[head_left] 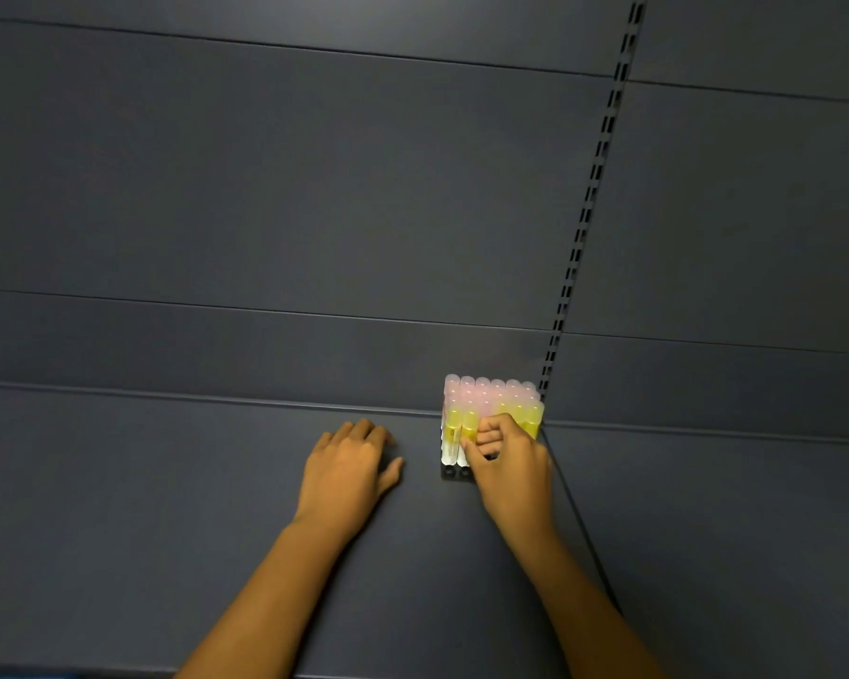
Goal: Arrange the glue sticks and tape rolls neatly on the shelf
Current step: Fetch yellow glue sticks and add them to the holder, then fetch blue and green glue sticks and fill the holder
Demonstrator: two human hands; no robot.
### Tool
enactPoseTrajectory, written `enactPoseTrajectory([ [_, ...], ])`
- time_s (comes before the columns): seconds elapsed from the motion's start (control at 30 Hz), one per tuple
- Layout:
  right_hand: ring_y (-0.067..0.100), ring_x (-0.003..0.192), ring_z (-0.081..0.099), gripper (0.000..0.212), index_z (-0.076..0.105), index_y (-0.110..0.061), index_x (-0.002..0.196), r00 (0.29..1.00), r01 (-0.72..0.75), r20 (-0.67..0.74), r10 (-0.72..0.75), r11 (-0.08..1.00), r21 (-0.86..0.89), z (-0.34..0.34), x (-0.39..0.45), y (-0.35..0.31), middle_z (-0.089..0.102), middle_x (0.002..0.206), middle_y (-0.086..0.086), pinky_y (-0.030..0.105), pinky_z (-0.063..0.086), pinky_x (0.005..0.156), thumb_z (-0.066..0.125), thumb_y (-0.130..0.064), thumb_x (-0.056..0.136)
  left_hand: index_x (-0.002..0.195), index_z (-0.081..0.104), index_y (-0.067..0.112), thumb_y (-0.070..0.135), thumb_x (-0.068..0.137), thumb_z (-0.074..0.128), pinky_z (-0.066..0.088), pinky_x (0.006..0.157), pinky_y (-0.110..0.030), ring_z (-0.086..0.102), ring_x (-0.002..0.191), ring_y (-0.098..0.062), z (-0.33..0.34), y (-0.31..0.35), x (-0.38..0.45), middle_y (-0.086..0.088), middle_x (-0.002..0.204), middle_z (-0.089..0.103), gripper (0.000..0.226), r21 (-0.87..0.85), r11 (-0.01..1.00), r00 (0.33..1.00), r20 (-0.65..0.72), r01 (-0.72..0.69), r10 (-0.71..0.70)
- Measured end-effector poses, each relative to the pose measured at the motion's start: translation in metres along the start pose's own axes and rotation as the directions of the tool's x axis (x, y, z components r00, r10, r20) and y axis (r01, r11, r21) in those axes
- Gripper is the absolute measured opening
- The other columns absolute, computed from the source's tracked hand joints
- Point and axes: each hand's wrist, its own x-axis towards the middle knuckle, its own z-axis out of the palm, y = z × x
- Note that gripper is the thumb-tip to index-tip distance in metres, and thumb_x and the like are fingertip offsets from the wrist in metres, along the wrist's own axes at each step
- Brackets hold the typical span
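Two hands work: the right hand (508, 463) pinches a front glue stick (481, 436) in the block; it should seat upright, flush with its neighbours, while the left hand (349, 470) rests open on the shelf (167, 482).

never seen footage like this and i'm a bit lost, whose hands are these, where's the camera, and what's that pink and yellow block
There is no machine here. These are a person's two bare hands, filmed by one wide-angle camera worn on their head, looking forward and down. That is why the arms come in from the bottom edge.

The dark grey surface is a shop-style shelf, with a panelled back wall behind it and a slotted metal upright running up the wall.

The pink and yellow block is a tight cluster of glue sticks standing upright at the back of the shelf, next to that upright. No tape rolls are in view.

The left hand rests flat on the shelf, holding nothing. The right hand has its fingers curled around a glue stick at the front of the cluster, seemingly fitting it into the row.
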Motion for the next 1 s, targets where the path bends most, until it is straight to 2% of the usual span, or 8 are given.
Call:
enactPoseTrajectory([
  [0.17,0.010,0.064,0.060,0.025,0.058,-0.023,0.085,1.000,0.021,-0.013,-0.021,1.000,0.022,-0.010,-0.004,-0.001,0.061,0.073,-0.009,0.036,0.056,0.059,0.079,-0.034,0.080,0.091,0.067,0.025,0.043,0.076,0.075,0.049,0.067,-0.033,0.064,0.079,-0.021,-0.018,-0.007,-0.010,0.005,0.086,0.064,0.025,-0.015,1.000,1.000,0.018,-0.010,0.010],
  [0.27,0.013,0.077,0.057,0.026,0.057,-0.021,0.095,0.986,0.156,-0.056,-0.157,0.988,-0.016,-0.018,-0.010,-0.013,0.058,0.088,-0.007,0.033,0.054,0.065,0.079,-0.024,0.081,0.095,0.065,0.025,0.046,0.079,0.071,0.050,0.070,-0.034,0.063,0.084,-0.022,-0.035,-0.023,-0.019,0.004,0.090,0.065,0.026,0.001,1.000,0.999,0.036,0.011,-0.011],
  [0.33,0.013,0.085,0.056,0.023,0.056,-0.022,0.098,0.953,0.298,0.068,-0.294,0.952,-0.069,-0.019,-0.017,-0.032,0.056,0.097,-0.007,0.033,0.053,0.069,0.074,-0.024,0.084,0.102,0.064,0.026,0.048,0.082,0.067,0.050,0.076,-0.035,0.063,0.091,-0.023,-0.047,-0.036,-0.025,0.003,0.097,0.065,0.029,0.012,0.999,0.998,0.059,0.034,-0.034],
  [0.4,0.016,0.099,0.056,0.024,0.055,-0.021,0.107,0.882,0.417,0.305,-0.359,0.896,-0.152,-0.014,-0.023,-0.051,0.056,0.107,-0.005,0.034,0.051,0.079,0.068,-0.029,0.088,0.110,0.061,0.027,0.049,0.085,0.063,0.048,0.082,-0.035,0.061,0.099,-0.023,-0.060,-0.046,-0.030,0.003,0.106,0.064,0.034,0.020,0.999,0.993,0.103,0.051,-0.053],
  [0.53,0.023,0.122,0.046,0.042,0.047,-0.017,0.124,0.749,0.521,0.620,-0.234,0.786,-0.333,0.002,-0.031,-0.088,0.049,0.127,0.001,0.037,0.043,0.095,0.061,-0.039,0.091,0.121,0.055,0.029,0.051,0.089,0.056,0.046,0.090,-0.034,0.056,0.111,-0.021,-0.087,-0.074,-0.048,0.004,0.118,0.061,0.039,0.047,0.996,0.982,0.168,0.078,-0.085],
  [0.77,0.027,0.134,0.039,0.058,0.040,-0.013,0.139,0.660,0.588,0.715,-0.229,0.751,-0.302,0.061,-0.068,-0.180,0.043,0.143,0.005,0.037,0.040,0.105,0.061,-0.040,0.092,0.127,0.051,0.029,0.050,0.093,0.052,0.047,0.092,-0.035,0.052,0.119,-0.020,-0.156,-0.177,-0.112,0.004,0.127,0.057,0.040,0.142,0.969,0.946,0.228,0.201,-0.229],
  [0.9,0.025,0.140,0.035,0.068,0.032,-0.014,0.147,0.588,0.617,0.753,-0.294,0.765,-0.184,0.110,-0.111,-0.259,0.036,0.151,0.005,0.037,0.038,0.109,0.060,-0.043,0.093,0.129,0.050,0.030,0.050,0.094,0.052,0.046,0.092,-0.034,0.050,0.122,-0.019,-0.212,-0.258,-0.169,0.004,0.129,0.055,0.040,0.191,0.938,0.909,0.251,0.290,-0.332],
  [1.0,0.025,0.136,0.038,0.062,0.035,-0.017,0.143,0.531,0.641,0.775,-0.342,0.761,-0.104,0.143,-0.144,-0.315,0.040,0.148,0.003,0.038,0.041,0.106,0.061,-0.044,0.093,0.128,0.050,0.030,0.050,0.093,0.053,0.045,0.093,-0.034,0.049,0.123,-0.019,-0.252,-0.311,-0.212,0.004,0.130,0.054,0.041,0.201,0.907,0.882,0.230,0.371,-0.412],
])
